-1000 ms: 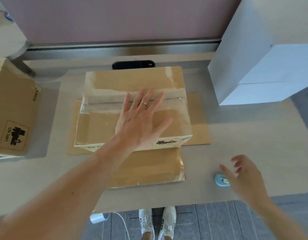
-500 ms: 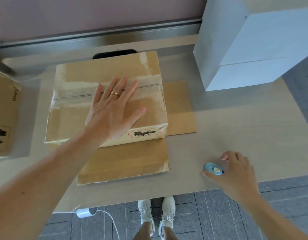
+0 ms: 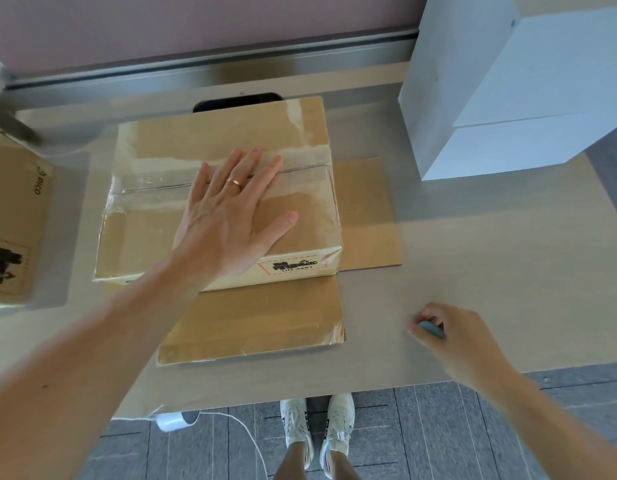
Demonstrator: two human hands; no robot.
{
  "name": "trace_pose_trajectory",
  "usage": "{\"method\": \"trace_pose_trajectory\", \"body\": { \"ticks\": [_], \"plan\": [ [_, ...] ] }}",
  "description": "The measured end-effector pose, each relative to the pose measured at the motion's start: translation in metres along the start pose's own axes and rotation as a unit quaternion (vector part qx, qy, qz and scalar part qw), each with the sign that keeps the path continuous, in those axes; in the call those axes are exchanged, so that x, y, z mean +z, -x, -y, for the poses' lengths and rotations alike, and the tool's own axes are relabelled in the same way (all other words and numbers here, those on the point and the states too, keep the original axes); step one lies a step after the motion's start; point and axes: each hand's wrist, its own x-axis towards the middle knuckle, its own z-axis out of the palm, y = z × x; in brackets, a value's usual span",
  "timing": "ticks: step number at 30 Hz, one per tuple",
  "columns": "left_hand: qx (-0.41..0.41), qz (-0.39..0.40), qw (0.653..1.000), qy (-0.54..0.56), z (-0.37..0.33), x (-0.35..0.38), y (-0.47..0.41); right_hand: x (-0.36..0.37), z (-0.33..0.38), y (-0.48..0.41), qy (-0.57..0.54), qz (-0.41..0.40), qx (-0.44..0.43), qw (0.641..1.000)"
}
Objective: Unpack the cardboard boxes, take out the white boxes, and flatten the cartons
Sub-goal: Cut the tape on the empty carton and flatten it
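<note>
On a pale table (image 3: 490, 254), a second carton (image 3: 12, 230) is seen at the left edge. A taped cardboard box (image 3: 154, 237), set on flattened cardboard (image 3: 251, 323) at the centre, is pressed under the left hand (image 3: 227, 216), fingers spread flat. To the right, a small blue tool (image 3: 431, 329) is pinched in the curled right hand (image 3: 462, 337). White boxes (image 3: 507, 98) are stacked at far right.

I count two cardboard cartons on the counter (image 3: 473, 258), the middle carton (image 3: 213, 133) and the left carton (image 3: 12, 209), and two stacked white boxes, the upper white box (image 3: 542, 64) and the lower white box (image 3: 528, 147). Two flat cardboard pieces show, the front sheet (image 3: 258, 320) and the right sheet (image 3: 365, 216); I cannot tell if they are one carton. I see two hands, the left hand (image 3: 227, 216) and the right hand (image 3: 456, 337), one blue tool (image 3: 433, 330) and one ring (image 3: 235, 182).
</note>
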Motion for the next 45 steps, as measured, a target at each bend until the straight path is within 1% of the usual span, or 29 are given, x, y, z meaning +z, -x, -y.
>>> {"method": "trace_pose_trajectory", "body": {
  "ticks": [2, 4, 6, 8, 11, 15, 19, 20, 22, 24, 27, 29, 31, 35, 37, 41, 45],
  "plan": [
    [0.000, 0.001, 1.000, -0.003, 0.000, 0.000, 0.000, -0.004, 0.010, -0.005, -0.054, -0.048, 0.004, 0.997],
    [-0.003, 0.003, 1.000, -0.006, 0.001, 0.000, 0.001, -0.012, 0.029, -0.015, -0.154, -0.084, 0.029, 0.984],
    [-0.003, 0.003, 1.000, -0.010, 0.000, -0.001, 0.002, -0.024, 0.051, -0.025, -0.297, -0.085, 0.047, 0.950],
    [-0.001, 0.002, 1.000, -0.008, -0.001, -0.002, 0.003, -0.037, 0.073, -0.032, -0.383, -0.089, 0.049, 0.918],
    [0.001, 0.007, 1.000, -0.005, -0.001, -0.003, 0.002, -0.053, 0.102, -0.040, -0.445, -0.104, 0.026, 0.889],
    [0.005, 0.011, 1.000, -0.002, -0.001, -0.005, 0.001, -0.080, 0.131, -0.048, -0.483, -0.150, 0.007, 0.863],
    [0.012, -0.020, 1.000, 0.012, -0.002, -0.010, -0.001, -0.098, 0.161, -0.054, -0.600, -0.108, -0.032, 0.792],
    [0.019, -0.036, 0.999, 0.006, -0.002, -0.013, -0.005, -0.099, 0.167, -0.057, -0.607, -0.106, -0.036, 0.786],
    [0.038, -0.071, 0.997, 0.010, -0.002, -0.019, -0.020, -0.097, 0.174, -0.064, -0.579, -0.129, -0.038, 0.804],
    [0.066, -0.081, 0.994, 0.034, 0.000, -0.024, -0.041, -0.091, 0.179, -0.073, -0.552, -0.146, -0.050, 0.820],
    [0.137, -0.059, 0.985, 0.082, -0.001, -0.026, -0.076, -0.079, 0.182, -0.085, -0.524, -0.167, -0.068, 0.832],
    [0.177, -0.045, 0.976, 0.122, -0.005, -0.025, -0.098, -0.072, 0.181, -0.092, -0.525, -0.174, -0.053, 0.831],
    [0.211, -0.034, 0.967, 0.136, -0.010, -0.026, -0.118, -0.068, 0.179, -0.098, -0.541, -0.158, -0.037, 0.825],
    [0.294, -0.010, 0.952, 0.088, -0.013, -0.027, -0.153, -0.067, 0.178, -0.108, -0.523, -0.111, -0.049, 0.843],
    [0.301, 0.002, 0.950, 0.083, -0.014, -0.026, -0.164, -0.067, 0.175, -0.113, -0.526, -0.105, -0.046, 0.842],
    [0.282, -0.023, 0.954, 0.100, -0.017, -0.016, -0.172, -0.066, 0.168, -0.117, -0.562, -0.073, -0.054, 0.822],
    [0.257, -0.041, 0.958, 0.124, -0.019, -0.011, -0.172, -0.069, 0.163, -0.116, -0.567, -0.052, -0.071, 0.819]
  ]
}}
